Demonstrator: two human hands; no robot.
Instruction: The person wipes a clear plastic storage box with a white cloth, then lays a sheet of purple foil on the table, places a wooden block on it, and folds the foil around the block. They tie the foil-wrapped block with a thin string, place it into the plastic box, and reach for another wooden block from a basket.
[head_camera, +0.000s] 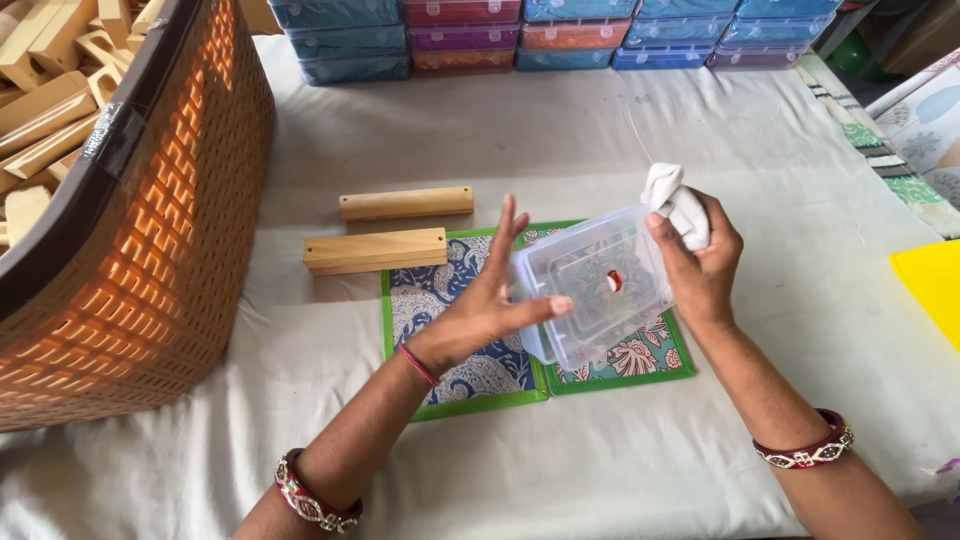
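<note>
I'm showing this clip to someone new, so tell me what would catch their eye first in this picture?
Probably the clear plastic box held up at centre, the left hand flat against its side and the right hand gripping its far edge along with a white cloth. Beneath lies a green-bordered patterned mat. Next, the big orange woven basket full of wooden blocks on the left, and the two wooden blocks beside it on the table.

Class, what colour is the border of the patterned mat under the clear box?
Green, on the mat, seen in the head view.
</note>
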